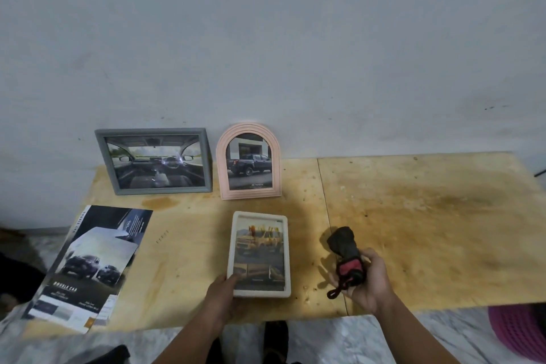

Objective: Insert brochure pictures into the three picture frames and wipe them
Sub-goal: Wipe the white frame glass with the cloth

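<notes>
The left hand (226, 289) pinches the near left corner of the white frame (260, 254), which lies flat with its long axis running away from the person. Just to its right, the right hand (365, 282) grips a bunched dark cloth (344, 244), nearer for wiping.

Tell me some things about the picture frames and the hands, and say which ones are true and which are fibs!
1. The pink arched frame stands against the wall. True.
2. The white frame stands upright too. False: it lies flat on the table.
3. The right hand holds a dark cloth. True.
4. The grey frame is empty. False: it shows a car's inside.
5. The left hand grips the brochure. False: it holds the white frame's bottom corner.
</notes>
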